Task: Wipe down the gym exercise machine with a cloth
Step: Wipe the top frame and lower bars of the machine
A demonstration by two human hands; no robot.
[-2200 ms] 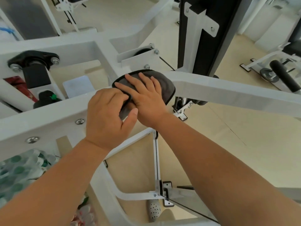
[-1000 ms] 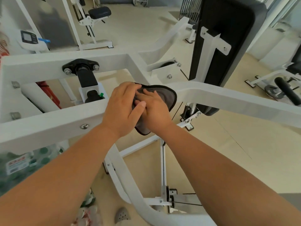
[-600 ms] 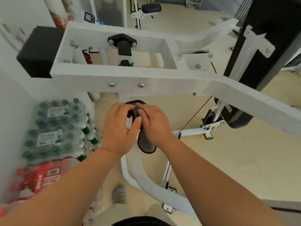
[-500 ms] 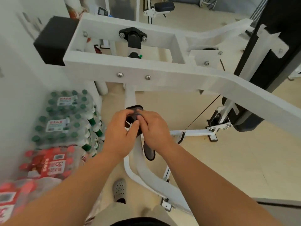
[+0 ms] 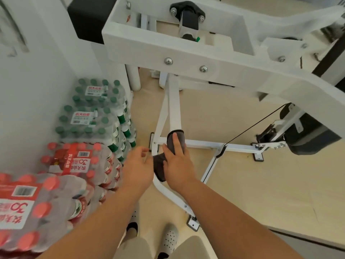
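Observation:
The white gym machine frame (image 5: pixel 196 58) spans the top of the head view, with a white upright post (image 5: pixel 173 109) running down to the floor bars. A dark grey cloth (image 5: pixel 158 167) is draped over the lower bend of that post. My right hand (image 5: pixel 177 161) presses flat on the cloth, fingers spread along the post. My left hand (image 5: pixel 137 167) hovers just left of the cloth, fingers apart, holding nothing.
Shrink-wrapped packs of water bottles with green caps (image 5: pixel 93 113) and red caps (image 5: pixel 56 184) are stacked against the white wall on the left. A black cable (image 5: pixel 253 126) runs to the floor bar (image 5: pixel 205 144). A black pad (image 5: pixel 308 139) hangs at right. My shoes (image 5: pixel 169 238) stand below.
The cloth and both hands moved from the upper crossbeam down to the lower post. My left hand let go of the cloth; my right hand now presses it alone.

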